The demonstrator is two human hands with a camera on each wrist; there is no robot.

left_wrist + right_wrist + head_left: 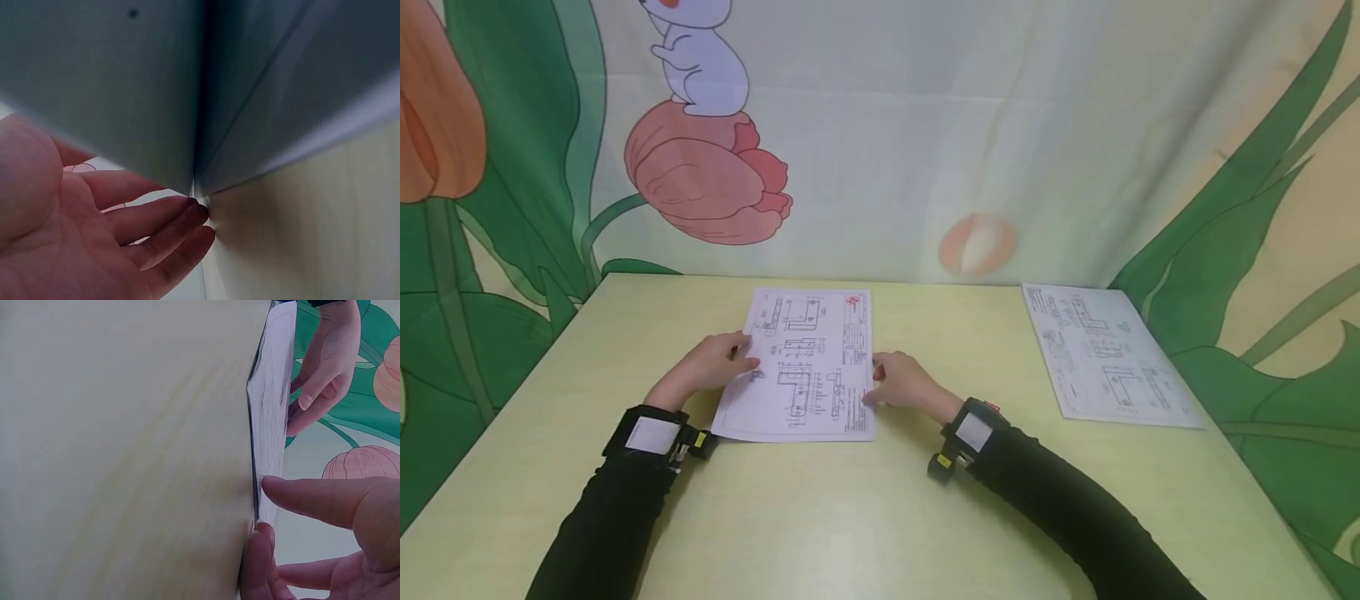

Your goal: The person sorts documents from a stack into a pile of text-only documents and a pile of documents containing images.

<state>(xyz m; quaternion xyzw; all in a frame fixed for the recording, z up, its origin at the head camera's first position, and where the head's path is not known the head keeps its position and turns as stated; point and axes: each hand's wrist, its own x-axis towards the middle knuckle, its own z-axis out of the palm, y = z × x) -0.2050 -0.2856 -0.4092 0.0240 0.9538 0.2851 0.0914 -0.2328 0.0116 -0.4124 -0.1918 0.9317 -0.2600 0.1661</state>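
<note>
A white sheet with printed technical drawings [820, 358] lies on the table, left of the middle. My left hand [711, 364] holds its left edge, thumb on the printed face. In the left wrist view that edge is lifted, a second paper surface shows below it, and the fingers of the left hand [119, 231] reach to where the two meet. At the right edge my right hand [910, 385] pinches the paper. The right wrist view shows the thumb of this hand [337, 531] on top and fingertips at the table side.
Another stack of printed drawings [1108, 358] lies at the right side of the pale wooden table [820, 517]. Behind the table hangs a curtain [880, 150] with flowers and a white animal. Each wrist wears a black strap with a small camera.
</note>
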